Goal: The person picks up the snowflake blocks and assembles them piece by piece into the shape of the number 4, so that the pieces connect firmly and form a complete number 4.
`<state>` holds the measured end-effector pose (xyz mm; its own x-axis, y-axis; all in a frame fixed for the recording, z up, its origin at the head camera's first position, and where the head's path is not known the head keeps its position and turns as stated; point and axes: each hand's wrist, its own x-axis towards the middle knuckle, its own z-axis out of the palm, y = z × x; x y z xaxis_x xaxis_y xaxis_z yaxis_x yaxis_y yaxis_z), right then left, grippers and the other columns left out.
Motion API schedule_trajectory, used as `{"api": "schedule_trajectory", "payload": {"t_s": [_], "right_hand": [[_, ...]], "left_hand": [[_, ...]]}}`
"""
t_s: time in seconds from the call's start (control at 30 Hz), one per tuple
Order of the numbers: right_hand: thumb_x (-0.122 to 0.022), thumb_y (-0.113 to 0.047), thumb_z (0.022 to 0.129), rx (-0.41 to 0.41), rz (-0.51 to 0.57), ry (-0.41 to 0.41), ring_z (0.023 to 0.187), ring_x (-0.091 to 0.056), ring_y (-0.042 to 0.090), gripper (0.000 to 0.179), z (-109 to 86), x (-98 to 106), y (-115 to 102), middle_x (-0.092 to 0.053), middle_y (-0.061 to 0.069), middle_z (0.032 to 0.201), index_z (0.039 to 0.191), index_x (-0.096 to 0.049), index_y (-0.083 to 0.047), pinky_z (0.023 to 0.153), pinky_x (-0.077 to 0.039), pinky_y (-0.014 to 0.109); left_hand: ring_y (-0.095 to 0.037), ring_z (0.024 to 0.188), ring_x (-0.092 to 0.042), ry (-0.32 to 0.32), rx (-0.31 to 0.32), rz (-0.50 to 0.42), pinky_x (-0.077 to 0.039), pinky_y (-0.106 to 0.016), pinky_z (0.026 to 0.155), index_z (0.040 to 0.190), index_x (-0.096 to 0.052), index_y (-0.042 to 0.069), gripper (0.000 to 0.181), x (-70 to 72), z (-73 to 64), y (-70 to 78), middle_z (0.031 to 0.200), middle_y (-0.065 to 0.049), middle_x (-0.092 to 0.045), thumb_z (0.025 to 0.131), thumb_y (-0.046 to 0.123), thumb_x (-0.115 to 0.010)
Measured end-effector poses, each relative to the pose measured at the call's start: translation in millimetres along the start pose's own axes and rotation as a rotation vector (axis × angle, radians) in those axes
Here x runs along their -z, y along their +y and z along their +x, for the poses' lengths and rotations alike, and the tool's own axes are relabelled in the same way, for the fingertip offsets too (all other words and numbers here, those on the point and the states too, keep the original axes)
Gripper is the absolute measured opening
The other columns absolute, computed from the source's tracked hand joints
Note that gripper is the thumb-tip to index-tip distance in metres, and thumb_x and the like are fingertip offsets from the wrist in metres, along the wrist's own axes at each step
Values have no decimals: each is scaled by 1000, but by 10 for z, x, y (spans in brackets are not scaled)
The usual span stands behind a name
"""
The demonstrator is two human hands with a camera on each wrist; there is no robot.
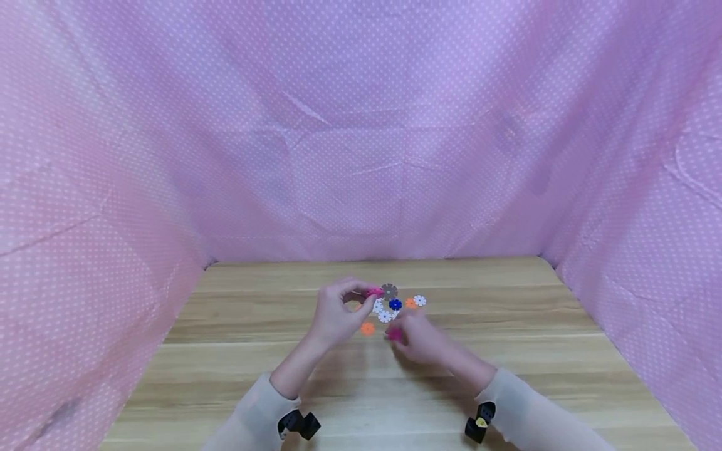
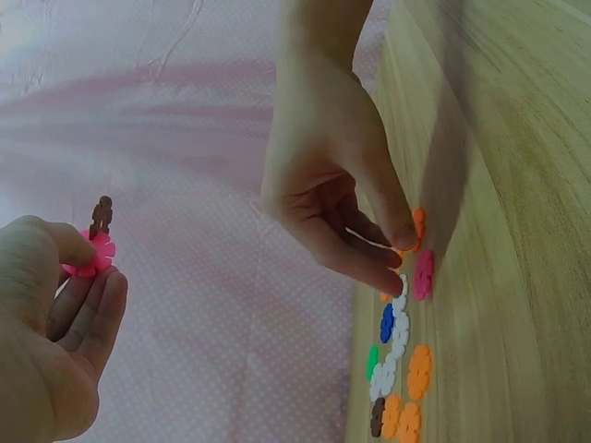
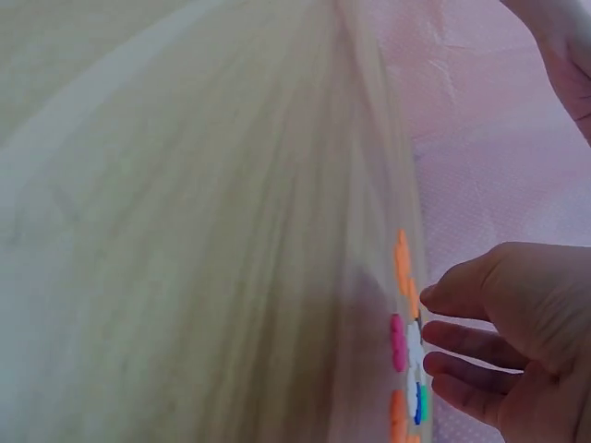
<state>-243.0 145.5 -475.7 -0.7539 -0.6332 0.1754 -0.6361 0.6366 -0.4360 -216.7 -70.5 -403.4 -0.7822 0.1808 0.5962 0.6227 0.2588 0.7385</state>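
Thumb and fingers of my left hand pinch a pink notched disc, raised off the table. A brown notched disc is joined to it and stands up beyond the fingertips. My right hand hovers low over the loose discs, its fingers apart and slightly bent, with nothing seen between them. Near its fingertips in the left wrist view are a pink disc on the table, an orange disc and a white disc. The right hand covers part of this group in the head view.
More loose discs lie in a cluster on the wooden table: a blue disc, a green disc, a brown disc, several orange and white ones. A pink dotted cloth hangs behind and at both sides.
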Motion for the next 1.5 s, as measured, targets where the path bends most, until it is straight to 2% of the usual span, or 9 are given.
{"api": "schedule_trajectory", "payload": {"t_s": [0.13,0.3,0.43,0.6,0.73,0.87,1.13,1.33,1.5], "right_hand": [[-76,-2,92,-13,20,-16,83,-67,10,14,-28,-63,12,-78,6,97,104,-81,-4,76,-63,21],[-76,2,91,-1,8,4,76,-59,6,12,-36,-96,27,-73,4,91,101,-81,-3,71,-60,19],[-76,2,92,-29,15,-6,78,-59,7,14,-42,-80,28,-71,4,92,104,-81,-2,68,-57,18],[-74,4,92,-63,17,-2,85,-65,14,15,-51,-53,38,-72,8,97,105,-81,0,71,-62,21],[-73,6,91,-30,-10,26,86,-67,16,14,-44,-42,68,-74,10,94,101,-82,0,72,-61,21],[-74,6,88,-26,-25,33,83,-63,14,13,-41,-45,103,-73,6,87,96,-81,-2,70,-58,21],[-75,7,86,-98,34,-6,73,-57,9,15,-34,-46,134,-67,3,80,99,-74,1,64,-54,18],[-78,4,85,-174,58,1,80,-54,12,13,-19,-29,122,-61,2,88,95,-74,-4,65,-53,19],[-79,1,87,-208,50,-24,78,-54,12,15,28,4,130,-61,1,86,94,-67,-5,64,-51,19]], "left_hand": [[-14,88,-76,-10,24,-2,-69,-26,82,99,-79,2,13,2,-26,1,97,-12,-80,89,-7,-78],[-17,86,-77,-30,39,-16,-69,-27,83,99,-80,2,15,-7,-45,2,98,-12,-80,89,-9,-77],[-19,85,-77,-33,31,-3,-69,-27,83,99,-80,3,14,-15,-48,-5,98,-11,-80,90,-7,-78],[-18,87,-78,-52,6,13,-69,-28,83,99,-81,6,14,-21,-56,-28,101,-9,-82,91,-5,-78],[-17,87,-78,-60,0,8,-69,-27,83,99,-81,6,14,-21,-67,-43,102,-8,-82,91,-5,-77],[-16,86,-78,-66,7,-6,-69,-27,83,99,-81,6,14,-20,-76,-52,101,-9,-82,92,-5,-77],[-17,90,-77,-53,54,-2,-69,-26,84,100,-81,6,16,68,-104,-66,100,-8,-81,91,-6,-78],[-19,90,-78,-41,64,-3,-69,-26,82,101,-81,6,16,146,-99,-92,99,-8,-81,90,-6,-79],[-19,89,-79,-48,69,0,-70,-27,80,101,-81,7,15,194,-99,-137,99,-8,-82,91,-4,-79]]}}
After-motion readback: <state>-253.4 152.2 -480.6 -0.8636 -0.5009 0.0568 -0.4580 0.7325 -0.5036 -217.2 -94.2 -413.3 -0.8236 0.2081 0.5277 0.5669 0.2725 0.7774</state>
